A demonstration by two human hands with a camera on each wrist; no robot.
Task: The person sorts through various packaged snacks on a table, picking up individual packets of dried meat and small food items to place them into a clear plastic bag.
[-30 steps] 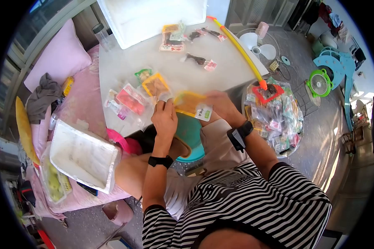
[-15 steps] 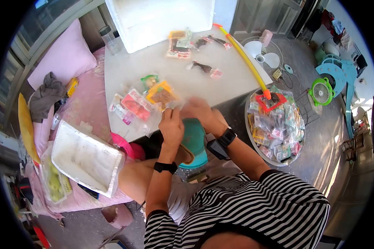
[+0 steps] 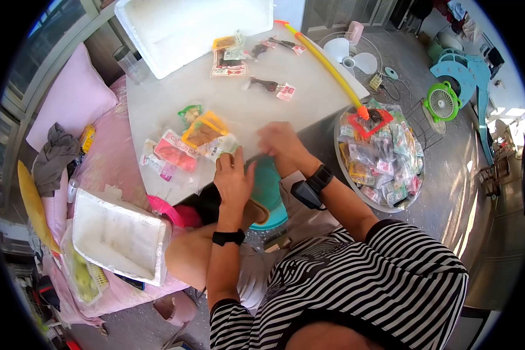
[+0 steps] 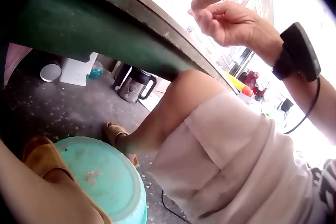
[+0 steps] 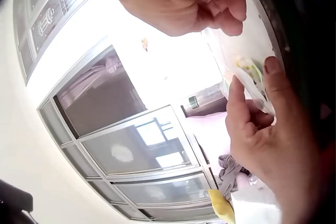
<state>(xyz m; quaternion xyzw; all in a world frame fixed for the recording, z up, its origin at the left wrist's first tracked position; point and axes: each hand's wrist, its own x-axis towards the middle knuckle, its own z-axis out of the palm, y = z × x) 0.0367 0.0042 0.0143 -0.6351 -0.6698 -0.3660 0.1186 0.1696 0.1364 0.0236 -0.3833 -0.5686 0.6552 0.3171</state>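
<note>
My left hand (image 3: 234,181) is at the table's front edge, thumb spread from the fingers, fingertips at a clear plastic packet with a white-and-green label (image 3: 223,145). In the right wrist view, clear film (image 5: 255,94) shows between that thumb and the fingers. My right hand (image 3: 283,144), blurred, hovers to the right over the table edge. Its fingers are loosely curled and nothing shows in them. Beside the left fingertips lie a yellow-framed food packet (image 3: 205,129), a red-and-white packet (image 3: 177,150) and a green packet (image 3: 190,115).
Several dark snack packets (image 3: 265,85) lie farther back on the white table (image 3: 309,102). A round tub of packets (image 3: 382,166) stands right, under a yellow-handled tube (image 3: 332,67). Foam boxes (image 3: 119,236) and a turquoise stool (image 3: 268,195) are near.
A second ago a yellow-framed packet with a white label was between both hands. The hands came together at the table edge; now the right is apart and the white label lies by the pile.
</note>
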